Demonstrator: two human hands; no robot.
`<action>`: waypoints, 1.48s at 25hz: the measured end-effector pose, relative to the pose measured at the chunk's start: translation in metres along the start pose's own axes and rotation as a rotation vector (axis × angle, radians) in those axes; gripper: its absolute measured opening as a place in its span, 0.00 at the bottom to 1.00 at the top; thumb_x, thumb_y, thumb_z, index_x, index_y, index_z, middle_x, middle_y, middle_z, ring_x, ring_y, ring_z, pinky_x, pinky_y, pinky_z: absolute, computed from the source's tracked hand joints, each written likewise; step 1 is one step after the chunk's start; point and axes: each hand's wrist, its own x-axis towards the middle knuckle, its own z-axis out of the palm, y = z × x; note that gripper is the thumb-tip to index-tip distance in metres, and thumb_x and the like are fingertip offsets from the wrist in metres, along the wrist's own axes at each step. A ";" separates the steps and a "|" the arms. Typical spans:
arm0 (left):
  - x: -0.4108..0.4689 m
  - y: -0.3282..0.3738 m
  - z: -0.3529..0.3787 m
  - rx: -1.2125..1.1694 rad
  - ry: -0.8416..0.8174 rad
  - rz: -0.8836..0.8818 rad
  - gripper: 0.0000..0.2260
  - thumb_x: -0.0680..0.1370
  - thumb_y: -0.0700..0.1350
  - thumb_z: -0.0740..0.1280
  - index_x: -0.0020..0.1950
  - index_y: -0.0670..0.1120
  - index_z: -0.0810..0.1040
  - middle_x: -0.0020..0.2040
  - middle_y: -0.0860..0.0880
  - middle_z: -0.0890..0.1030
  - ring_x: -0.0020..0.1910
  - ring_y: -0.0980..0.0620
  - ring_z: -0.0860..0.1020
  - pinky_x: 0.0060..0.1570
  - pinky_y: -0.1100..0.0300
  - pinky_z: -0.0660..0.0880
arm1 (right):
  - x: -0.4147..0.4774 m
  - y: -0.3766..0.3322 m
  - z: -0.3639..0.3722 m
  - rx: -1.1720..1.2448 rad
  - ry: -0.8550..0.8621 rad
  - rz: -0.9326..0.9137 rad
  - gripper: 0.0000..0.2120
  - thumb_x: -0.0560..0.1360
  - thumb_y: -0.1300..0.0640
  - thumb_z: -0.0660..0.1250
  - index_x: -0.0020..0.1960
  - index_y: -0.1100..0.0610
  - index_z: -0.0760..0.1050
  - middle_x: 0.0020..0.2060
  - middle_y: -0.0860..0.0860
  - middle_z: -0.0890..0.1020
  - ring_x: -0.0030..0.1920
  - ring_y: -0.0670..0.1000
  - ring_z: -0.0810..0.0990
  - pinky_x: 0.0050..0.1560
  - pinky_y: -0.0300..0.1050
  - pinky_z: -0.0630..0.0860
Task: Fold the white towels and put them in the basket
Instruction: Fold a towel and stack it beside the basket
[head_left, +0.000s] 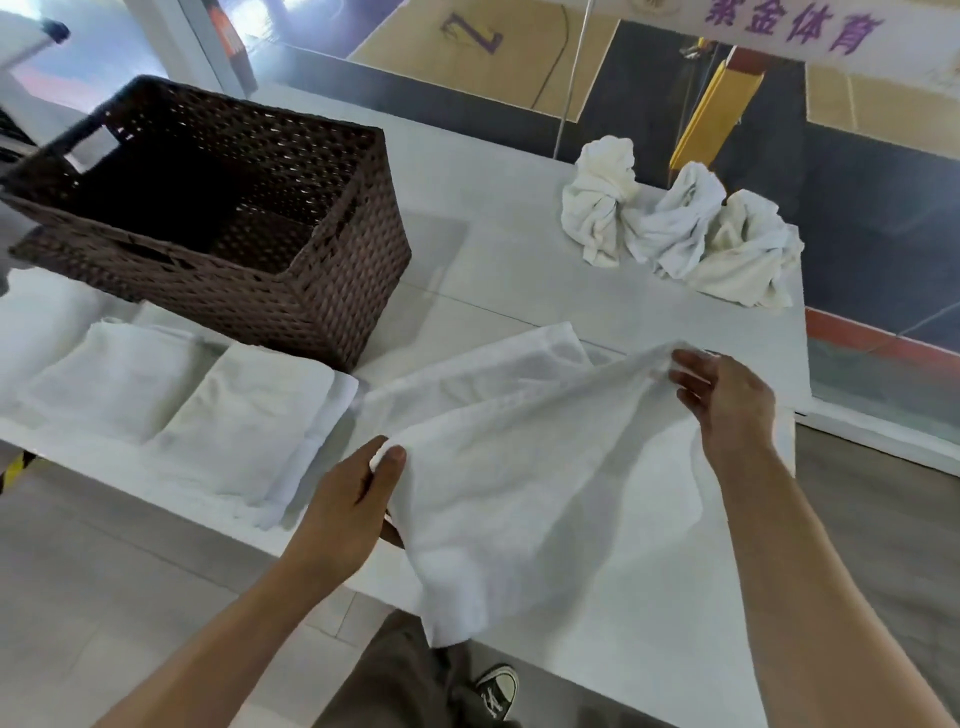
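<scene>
The towel between my left fingers and right fingers is plain white, with no print. Left of my left fingers, the folded towels are the same white. Beyond those, the wicker basket is dark brown with a tight woven pattern. Past my right fingers, the crumpled towels are white, one creamier. The bench is white. Below my fingers, my trousers are olive-brown and my sneaker is black with a white toe.

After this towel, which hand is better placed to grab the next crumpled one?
Right, probably: the right hand pinches the towel on the side toward the crumpled towels; the left hand pinches its corner nearer the basket.
</scene>
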 end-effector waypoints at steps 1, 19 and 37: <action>0.015 -0.005 -0.007 0.002 0.032 -0.027 0.12 0.85 0.49 0.57 0.54 0.49 0.80 0.42 0.49 0.85 0.39 0.50 0.85 0.33 0.51 0.83 | 0.008 0.000 0.019 -0.029 0.008 -0.008 0.09 0.79 0.62 0.61 0.55 0.60 0.77 0.46 0.56 0.88 0.40 0.52 0.86 0.43 0.43 0.79; 0.214 -0.110 -0.027 1.071 0.120 0.101 0.21 0.74 0.38 0.72 0.65 0.43 0.73 0.58 0.41 0.75 0.42 0.39 0.81 0.36 0.48 0.79 | 0.096 0.081 0.138 -0.330 -0.130 -0.010 0.23 0.81 0.60 0.64 0.75 0.54 0.66 0.58 0.49 0.83 0.54 0.48 0.85 0.54 0.46 0.81; 0.108 -0.160 0.015 1.239 -0.083 0.118 0.25 0.77 0.50 0.67 0.72 0.58 0.64 0.70 0.48 0.67 0.66 0.40 0.70 0.60 0.42 0.72 | -0.110 0.246 -0.034 -1.524 -0.303 -0.539 0.23 0.77 0.48 0.59 0.71 0.46 0.73 0.71 0.47 0.75 0.73 0.50 0.71 0.73 0.53 0.59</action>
